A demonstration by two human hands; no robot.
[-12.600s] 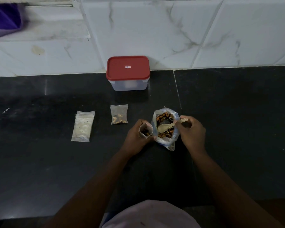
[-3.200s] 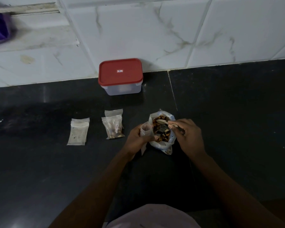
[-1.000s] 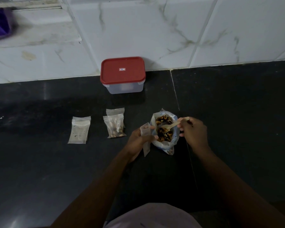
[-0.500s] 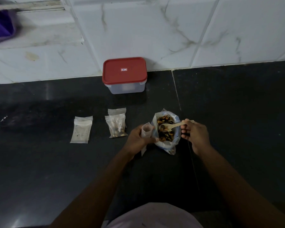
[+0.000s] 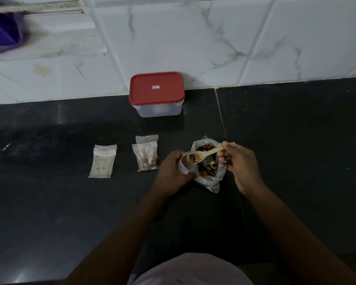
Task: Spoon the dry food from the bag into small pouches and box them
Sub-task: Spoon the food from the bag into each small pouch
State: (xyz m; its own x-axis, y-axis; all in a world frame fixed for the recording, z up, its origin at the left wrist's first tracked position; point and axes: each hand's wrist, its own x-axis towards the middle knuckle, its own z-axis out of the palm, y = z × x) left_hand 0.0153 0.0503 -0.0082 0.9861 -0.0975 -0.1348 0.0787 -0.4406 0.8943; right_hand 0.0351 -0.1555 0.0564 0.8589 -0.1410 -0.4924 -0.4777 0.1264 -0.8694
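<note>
On the dark counter [image 5: 49,212], seen from the head camera, the bag [image 5: 211,182] stood open near the middle, its mouth turned up and brown food [image 5: 208,171] showing inside. The right hand [image 5: 240,165] was above the bag's right edge. Its fingers [image 5: 226,159] were pinched on the handle end of a pale spoon [image 5: 209,153]. The spoon reached left across the bag, with a few pieces of food in its bowl. The bowl sat at the mouth of a small pouch [image 5: 183,167]. The left hand [image 5: 171,171] was curled round that pouch and held it upright, mouth open, touching the bag's left side.

Left of the hands lay the filled pouches [image 5: 147,159], seemingly two, one overlapping the other, though the dim light made the count unsure. Further left, apart from them, lay a flat stack of empty pouches [image 5: 102,161].

Behind all this the box [image 5: 158,110] stood against the tiled wall [image 5: 193,38], well apart from the bag, with its red lid [image 5: 156,88] on. Something purple [image 5: 2,31] and blurred showed at the top left corner. Both forearms came up from the bottom edge, with a pale garment [image 5: 189,270] between them.
</note>
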